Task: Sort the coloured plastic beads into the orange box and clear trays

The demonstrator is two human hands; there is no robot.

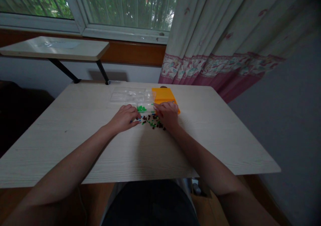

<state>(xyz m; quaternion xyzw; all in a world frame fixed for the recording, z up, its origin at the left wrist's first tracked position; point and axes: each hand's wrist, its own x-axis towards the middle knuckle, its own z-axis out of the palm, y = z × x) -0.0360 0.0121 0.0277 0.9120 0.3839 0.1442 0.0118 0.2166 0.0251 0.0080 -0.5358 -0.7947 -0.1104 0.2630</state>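
Note:
Both my hands rest on a pale wooden table [75,142] around a scatter of small dark and green beads [151,121]. My left hand [124,118] lies knuckles up to the left of the beads, fingers curled down with the tips pinched at a tiny bluish bead. My right hand [167,114] lies to the right of them, fingers bent down onto the table; what they hold, if anything, is hidden. Just beyond the hands is a clear plastic compartment tray [130,95] with green beads [141,108] in its near cell, and beside it an orange lid [163,95].
A small white side table [55,47] on black legs stands behind the table under a window [125,5]. A patterned curtain [225,42] hangs at the right. A grey wall runs along the right side. The table's near edge is over my lap.

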